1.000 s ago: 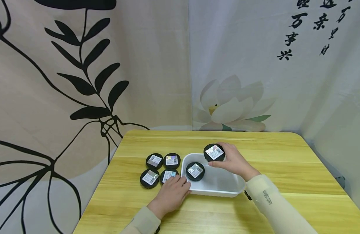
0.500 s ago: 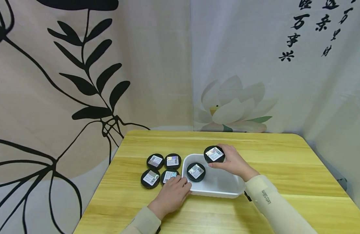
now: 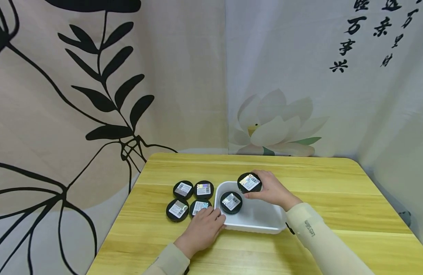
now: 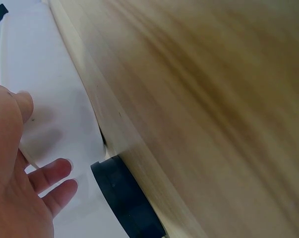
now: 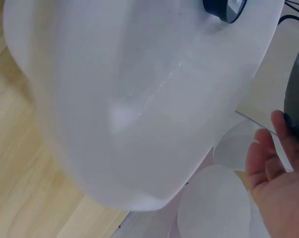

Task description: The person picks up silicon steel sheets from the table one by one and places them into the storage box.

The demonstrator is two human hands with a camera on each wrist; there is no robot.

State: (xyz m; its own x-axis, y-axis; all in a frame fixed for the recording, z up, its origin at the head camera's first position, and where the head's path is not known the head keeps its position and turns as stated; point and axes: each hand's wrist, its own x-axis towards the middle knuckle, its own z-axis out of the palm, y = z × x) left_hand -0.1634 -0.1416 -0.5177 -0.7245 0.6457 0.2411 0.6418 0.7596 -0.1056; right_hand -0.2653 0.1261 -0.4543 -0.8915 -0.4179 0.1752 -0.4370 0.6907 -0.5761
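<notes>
My right hand (image 3: 273, 190) grips a flat round black tub (image 3: 249, 182) by its edge, its barcode label facing up. In the head view it appears over the back rim of a white plastic tray (image 3: 263, 219). A second black tub (image 3: 231, 202), also labelled, lies inside the tray at its left end. My left hand (image 3: 202, 231) holds the tray's near left corner, thumb against the outer wall (image 4: 55, 89) in the left wrist view. Left of the tray, several like tubs (image 3: 177, 210) lie close together on the table; the left fingers partly cover the nearest one.
The yellow wood-grain table (image 3: 318, 244) reaches out on both sides of the tray. A printed curtain (image 3: 184, 76) with leaves, a lotus and characters hangs right behind the table's back edge.
My right hand has shifted slightly left and down with its tub. The left hand and the tray keep their places, and the head view has drifted a little.
</notes>
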